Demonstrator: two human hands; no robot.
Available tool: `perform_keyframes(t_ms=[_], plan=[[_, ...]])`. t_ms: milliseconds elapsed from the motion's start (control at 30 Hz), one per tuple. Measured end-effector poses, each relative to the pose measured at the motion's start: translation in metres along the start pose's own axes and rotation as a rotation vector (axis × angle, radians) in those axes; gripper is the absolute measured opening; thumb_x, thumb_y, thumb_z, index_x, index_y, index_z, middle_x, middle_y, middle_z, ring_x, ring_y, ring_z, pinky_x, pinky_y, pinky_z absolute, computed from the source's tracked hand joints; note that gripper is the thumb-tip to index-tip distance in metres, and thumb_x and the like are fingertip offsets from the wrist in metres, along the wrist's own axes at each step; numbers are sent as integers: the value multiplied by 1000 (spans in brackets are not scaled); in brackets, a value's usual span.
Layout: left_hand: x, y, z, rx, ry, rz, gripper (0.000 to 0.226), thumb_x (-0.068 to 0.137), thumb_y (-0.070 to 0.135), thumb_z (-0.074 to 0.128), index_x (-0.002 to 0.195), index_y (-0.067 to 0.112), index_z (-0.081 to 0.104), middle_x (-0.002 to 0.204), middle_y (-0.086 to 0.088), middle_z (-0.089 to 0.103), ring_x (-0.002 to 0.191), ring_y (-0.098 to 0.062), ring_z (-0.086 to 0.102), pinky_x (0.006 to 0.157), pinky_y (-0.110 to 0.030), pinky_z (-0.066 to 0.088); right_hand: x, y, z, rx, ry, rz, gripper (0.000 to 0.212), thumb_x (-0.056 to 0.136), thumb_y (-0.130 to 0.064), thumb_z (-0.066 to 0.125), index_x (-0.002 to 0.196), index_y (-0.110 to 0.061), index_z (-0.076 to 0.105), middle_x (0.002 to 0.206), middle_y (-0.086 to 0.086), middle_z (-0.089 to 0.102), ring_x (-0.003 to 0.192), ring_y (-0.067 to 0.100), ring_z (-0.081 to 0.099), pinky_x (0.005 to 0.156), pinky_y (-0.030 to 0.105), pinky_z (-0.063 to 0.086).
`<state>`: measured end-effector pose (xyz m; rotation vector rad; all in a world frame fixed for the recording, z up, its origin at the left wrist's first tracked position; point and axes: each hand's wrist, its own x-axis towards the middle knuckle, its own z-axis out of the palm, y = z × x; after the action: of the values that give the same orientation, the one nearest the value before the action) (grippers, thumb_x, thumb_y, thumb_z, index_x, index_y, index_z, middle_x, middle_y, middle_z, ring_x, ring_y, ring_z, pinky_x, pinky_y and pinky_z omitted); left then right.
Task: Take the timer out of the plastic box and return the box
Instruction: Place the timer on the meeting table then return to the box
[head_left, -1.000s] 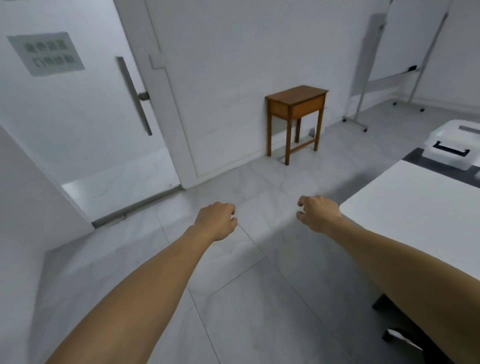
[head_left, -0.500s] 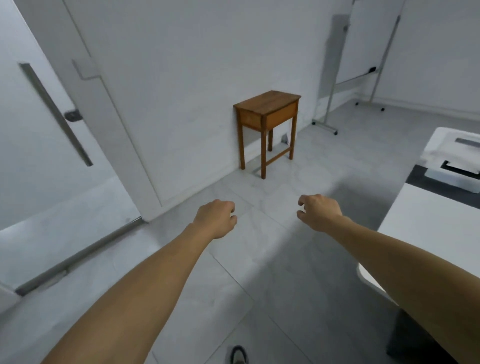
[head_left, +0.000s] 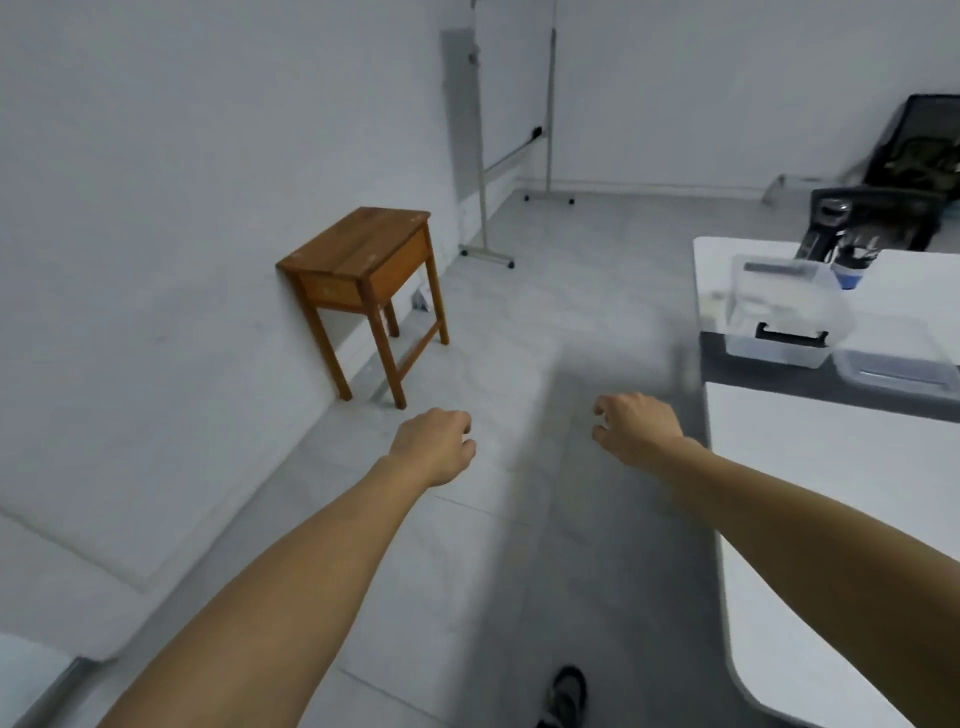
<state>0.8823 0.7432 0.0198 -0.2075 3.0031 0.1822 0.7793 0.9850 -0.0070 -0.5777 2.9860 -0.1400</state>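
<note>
Clear plastic box (head_left: 779, 312) now appears on the white desk (head_left: 831, 431) beyond the right hand (head_left: 638, 428); that and the left hand (head_left: 434, 447) stay loosely curled, holding nothing.

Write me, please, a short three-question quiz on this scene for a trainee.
1. True or false: the left hand holds the plastic box.
2. Where does the plastic box stand? A: on the wooden side table. B: on the table at the right. C: on the floor.
3. What does the right hand hold?

Key: 1 false; 2 B; 3 nothing, its fingers are loosely curled in the air.
</note>
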Motion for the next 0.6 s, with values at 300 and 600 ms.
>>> perform_keyframes(t_ms=[300, 600], plan=[[239, 32, -23, 43, -31, 164, 36, 96, 37, 47, 125, 17, 57, 120, -7, 64, 102, -26, 63, 86, -38, 54, 181, 84, -7, 49, 5, 197, 34, 89, -35, 54, 119, -18, 61, 117, 11, 66, 104, 34, 62, 80, 35, 48], [435, 69, -49, 38, -43, 340, 35, 95, 35, 46, 121, 16, 60, 118, -7, 65, 103, -28, 62, 85, -38, 52, 318, 161, -37, 57, 21, 363, 38, 91, -36, 53, 125, -21, 57, 121, 10, 65, 107, 33, 62, 84, 35, 48]])
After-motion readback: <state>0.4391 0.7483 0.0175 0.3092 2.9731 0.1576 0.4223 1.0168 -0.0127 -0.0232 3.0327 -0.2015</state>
